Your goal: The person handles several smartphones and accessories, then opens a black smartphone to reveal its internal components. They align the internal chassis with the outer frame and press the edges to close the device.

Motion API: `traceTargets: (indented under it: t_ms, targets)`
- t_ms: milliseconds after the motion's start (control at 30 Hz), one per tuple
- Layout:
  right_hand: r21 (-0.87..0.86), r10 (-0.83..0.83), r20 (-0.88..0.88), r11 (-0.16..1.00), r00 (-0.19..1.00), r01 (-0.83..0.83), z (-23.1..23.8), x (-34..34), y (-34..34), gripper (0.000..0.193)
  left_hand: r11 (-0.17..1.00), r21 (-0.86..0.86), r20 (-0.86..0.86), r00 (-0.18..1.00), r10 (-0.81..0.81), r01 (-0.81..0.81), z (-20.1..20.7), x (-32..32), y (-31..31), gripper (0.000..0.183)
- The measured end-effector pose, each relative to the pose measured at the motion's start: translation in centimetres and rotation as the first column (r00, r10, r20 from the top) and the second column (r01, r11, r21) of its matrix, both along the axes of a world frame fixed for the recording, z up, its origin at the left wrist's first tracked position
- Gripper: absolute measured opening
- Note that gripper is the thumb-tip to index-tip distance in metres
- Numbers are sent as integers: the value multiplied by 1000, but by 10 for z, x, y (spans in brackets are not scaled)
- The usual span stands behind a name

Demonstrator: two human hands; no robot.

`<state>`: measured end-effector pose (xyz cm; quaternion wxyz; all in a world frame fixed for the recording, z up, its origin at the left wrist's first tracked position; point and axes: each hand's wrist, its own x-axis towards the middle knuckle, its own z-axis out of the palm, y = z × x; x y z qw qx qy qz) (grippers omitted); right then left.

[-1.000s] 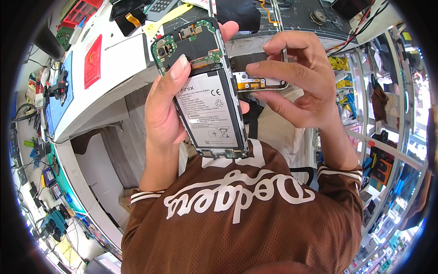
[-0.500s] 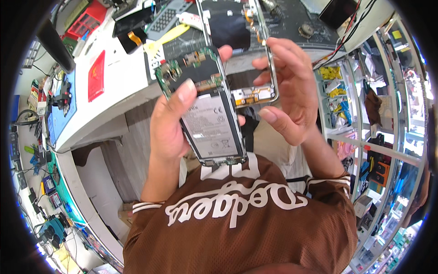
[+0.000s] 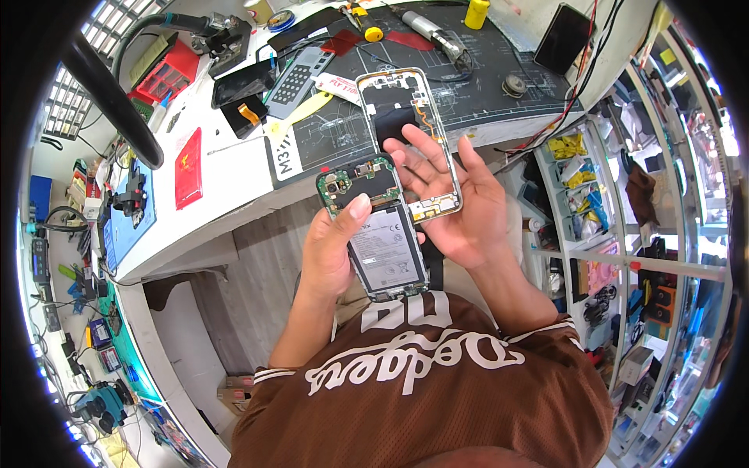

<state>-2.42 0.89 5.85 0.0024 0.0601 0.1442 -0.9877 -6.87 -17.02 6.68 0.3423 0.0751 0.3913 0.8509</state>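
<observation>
My left hand (image 3: 331,249) grips an opened phone body (image 3: 374,226) with its back cover off; the green circuit board and the grey battery face me, and my thumb rests near the board. My right hand (image 3: 460,203) holds a silver phone frame (image 3: 406,132) flat against its palm, the fingers spread across the frame's lower half. The frame's lower end lies just right of the phone body, the two touching or nearly so. Both are held above my lap, in front of the bench edge.
A dark work mat (image 3: 468,62) covers the white bench (image 3: 234,195), with a keypad part (image 3: 296,78), a screwdriver (image 3: 437,31), a yellow bottle (image 3: 476,12) and a black phone (image 3: 566,35). A black hose (image 3: 109,93) arcs at left. Shelves of parts (image 3: 624,234) stand at right.
Both hands have lowered away from the camera. My right hand shifted from pinching the frame's edge to laying it across an open palm, and the frame now stands upright beside the phone body.
</observation>
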Motion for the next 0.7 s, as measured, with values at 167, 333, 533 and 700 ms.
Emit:
traceTargets:
  t_ms: [167,333,533,700]
  targets:
    - [-70,68,-87,995,994,-74,-2,1,-2,73,998,-36,-67,997,-45,43,-2,0,-4,54]
    - [-32,126,-68,991,990,-129,2,4,0,82,998,-62,-120,993,-17,10,3,1,3,70]
    - [-18,176,-204,983,963,-183,5,3,-4,82,999,-10,-117,992,-45,44,-2,2,0,65]
    - [99,175,-295,983,939,-152,-5,0,-5,78,991,72,4,994,-112,111,-1,2,-8,54]
